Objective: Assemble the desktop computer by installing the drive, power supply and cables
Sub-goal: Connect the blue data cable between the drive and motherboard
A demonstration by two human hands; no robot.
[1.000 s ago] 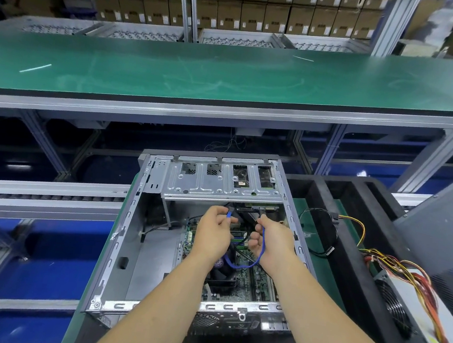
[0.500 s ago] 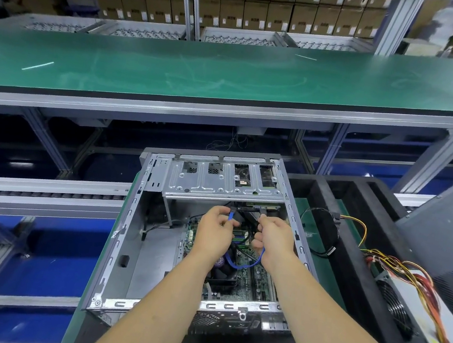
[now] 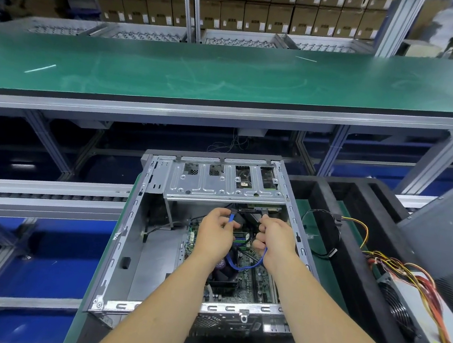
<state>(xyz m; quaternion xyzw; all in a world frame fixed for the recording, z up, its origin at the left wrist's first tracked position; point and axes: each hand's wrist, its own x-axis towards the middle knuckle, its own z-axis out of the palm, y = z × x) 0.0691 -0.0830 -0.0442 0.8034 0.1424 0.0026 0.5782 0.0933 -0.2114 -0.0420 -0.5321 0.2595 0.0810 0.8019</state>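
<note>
- Both hands are down inside the open computer case (image 3: 139,248), just under the drive cage (image 3: 224,185) at 12 o'clock.
- Left hand (image 3: 214,233) pinches one end of the blue cable (image 3: 246,267); right hand (image 3: 275,239) is curled shut on the other end.
- Cable sags over the motherboard (image 3: 258,283).
- Power supply (image 3: 412,308) sits outside at 3 o'clock, well apart.
- Case's left side is open floor, plenty of room.

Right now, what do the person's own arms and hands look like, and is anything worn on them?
Both arms come in from the bottom edge bare as far as can be seen: no sleeves show. The left hand and right hand wear no gloves. No watch, ring, wrist strap or marking is visible on either.
</note>
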